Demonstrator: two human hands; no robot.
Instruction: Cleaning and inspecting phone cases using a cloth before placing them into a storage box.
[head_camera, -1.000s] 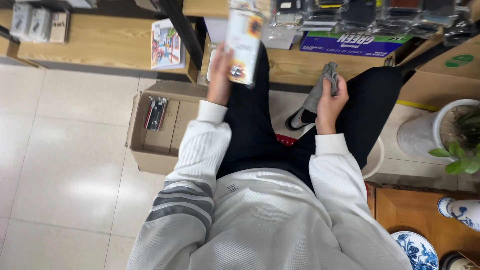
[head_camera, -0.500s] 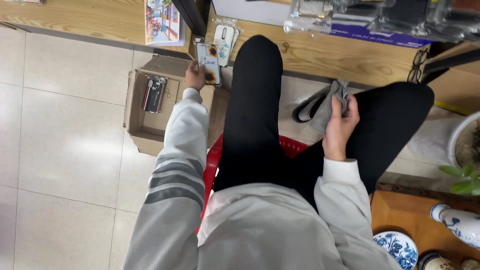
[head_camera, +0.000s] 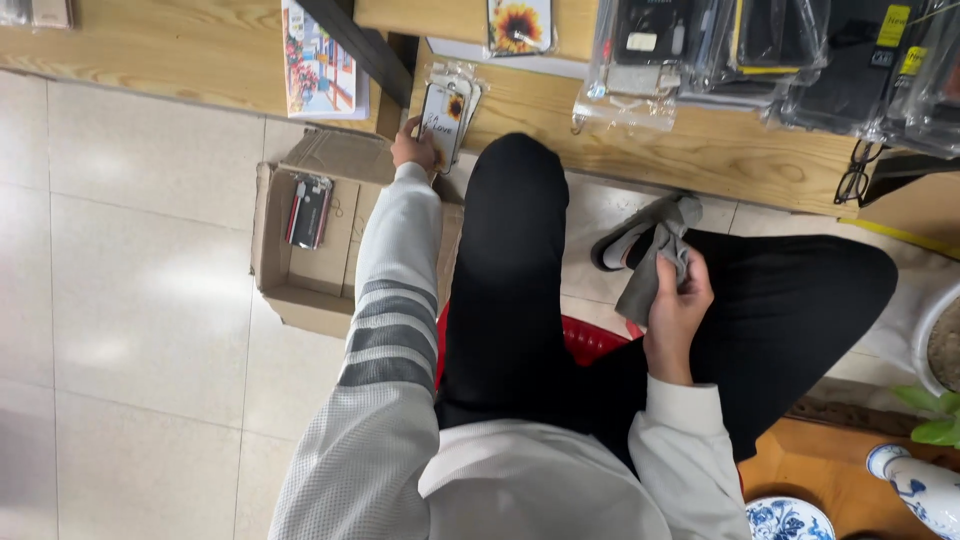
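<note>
My left hand (head_camera: 412, 150) reaches forward and grips a packaged phone case (head_camera: 441, 121) with a flower print, resting it on other packaged cases at the edge of a low wooden shelf (head_camera: 700, 150). My right hand (head_camera: 678, 300) is closed around a grey cloth (head_camera: 652, 268) above my right knee. I sit on a red stool (head_camera: 590, 340), in black trousers and a white top with grey stripes on the sleeve.
An open cardboard box (head_camera: 310, 240) on the tiled floor at left holds a dark packaged item (head_camera: 308, 210). Bagged phone cases (head_camera: 760, 50) lie along the shelf. Glasses (head_camera: 852, 180) rest at right. A picture card (head_camera: 320, 60), a blue-white vase (head_camera: 915, 495) and a plant (head_camera: 935, 415) are nearby.
My left hand has lowered the phone case from in front of me down to the shelf edge. The right hand keeps the cloth. My view has tilted down.
</note>
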